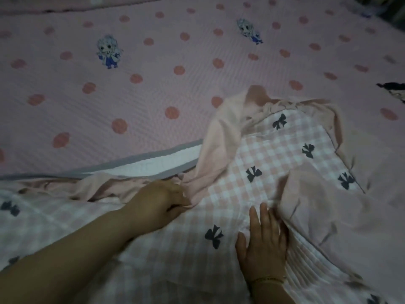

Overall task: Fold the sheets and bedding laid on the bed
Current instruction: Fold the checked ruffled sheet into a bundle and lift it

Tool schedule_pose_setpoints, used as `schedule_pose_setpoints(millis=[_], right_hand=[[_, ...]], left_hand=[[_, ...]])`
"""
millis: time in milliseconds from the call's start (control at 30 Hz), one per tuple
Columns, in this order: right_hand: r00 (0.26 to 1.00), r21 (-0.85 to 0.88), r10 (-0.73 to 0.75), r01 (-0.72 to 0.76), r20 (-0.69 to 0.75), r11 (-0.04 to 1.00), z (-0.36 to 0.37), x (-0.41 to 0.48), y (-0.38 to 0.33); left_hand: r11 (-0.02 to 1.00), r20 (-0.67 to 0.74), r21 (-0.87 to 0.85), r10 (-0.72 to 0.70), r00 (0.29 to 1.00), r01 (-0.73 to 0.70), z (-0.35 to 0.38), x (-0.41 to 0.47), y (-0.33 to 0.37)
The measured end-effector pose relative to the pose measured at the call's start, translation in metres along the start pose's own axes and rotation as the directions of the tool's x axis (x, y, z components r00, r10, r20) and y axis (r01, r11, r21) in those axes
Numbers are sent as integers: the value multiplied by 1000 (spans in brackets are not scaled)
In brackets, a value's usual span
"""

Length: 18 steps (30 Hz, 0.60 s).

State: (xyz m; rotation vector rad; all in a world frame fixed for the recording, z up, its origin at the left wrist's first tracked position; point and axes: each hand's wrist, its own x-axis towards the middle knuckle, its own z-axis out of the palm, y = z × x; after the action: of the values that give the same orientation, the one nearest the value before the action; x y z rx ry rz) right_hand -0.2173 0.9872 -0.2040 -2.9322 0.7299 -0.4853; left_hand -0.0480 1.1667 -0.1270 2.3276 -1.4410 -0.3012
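Note:
A pink-and-white checked sheet [274,154] printed with dark bows lies rumpled across the near half of the bed, its plain pink underside [221,137] turned up in folds. My left hand [160,200] pinches a bunched pink fold near the sheet's middle. Flat on the checked cloth to the right rests my right hand [263,242], fingers straight and spread, their tips at the edge of another pink fold [317,205]. A thin bracelet circles that wrist.
Underneath lies a pink bed cover [131,69] with red dots and small cartoon figures, filling the far half. Its grey-and-white edge [153,159] shows beside my left hand. A dark object [392,87] sits at the right edge.

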Motion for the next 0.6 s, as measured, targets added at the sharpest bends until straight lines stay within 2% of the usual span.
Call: schedule_pose_setpoints(millis=[33, 67, 133, 167, 200, 233, 267, 300, 333, 400, 533, 567, 600], right_hand=[[1000, -3, -3, 3, -1, 1000, 0, 1, 0], [1000, -10, -3, 3, 9, 1000, 1, 1, 0], [1000, -19, -2, 3, 16, 1000, 1, -1, 1], [1000, -18, 0, 0, 8, 1000, 1, 0, 1], [1000, -19, 13, -12, 20, 1000, 1, -1, 0], [999, -24, 27, -26, 42, 999, 2, 0, 1], [997, -21, 36, -35, 74, 999, 2, 0, 1], [996, -5, 36, -36, 81, 999, 2, 0, 1], [997, 16, 28, -29, 75, 999, 1, -1, 1], [998, 70, 19, -23, 65, 997, 2, -1, -1], [998, 108, 28, -33, 51, 994, 7, 1, 3], [998, 99, 38, -43, 52, 994, 8, 0, 3], [997, 87, 48, -53, 60, 995, 9, -1, 3]], left_hand=[[999, 30, 41, -7, 1000, 6, -8, 3, -4], [997, -2, 68, -21, 1000, 21, -15, 12, -9], [995, -172, 87, -43, 984, 59, -29, 43, -5], [991, -248, 58, -100, 963, 118, -33, 65, 0], [976, -266, -39, -216, 939, 214, -34, 85, 3], [922, -212, -214, -366, 906, 323, -31, 109, 6], [813, -92, -391, -501, 861, 431, -28, 127, 9], [699, -4, -521, -576, 817, 490, -24, 144, 10], [650, 15, -555, -615, 788, 518, -17, 159, 9], [641, -47, -509, -688, 724, 575, -10, 180, 0], [656, -110, -193, -754, 648, 730, -7, 215, -13], [640, -74, -191, -766, 639, 745, -8, 221, -15], [612, -29, -262, -778, 628, 746, -7, 227, -17]])
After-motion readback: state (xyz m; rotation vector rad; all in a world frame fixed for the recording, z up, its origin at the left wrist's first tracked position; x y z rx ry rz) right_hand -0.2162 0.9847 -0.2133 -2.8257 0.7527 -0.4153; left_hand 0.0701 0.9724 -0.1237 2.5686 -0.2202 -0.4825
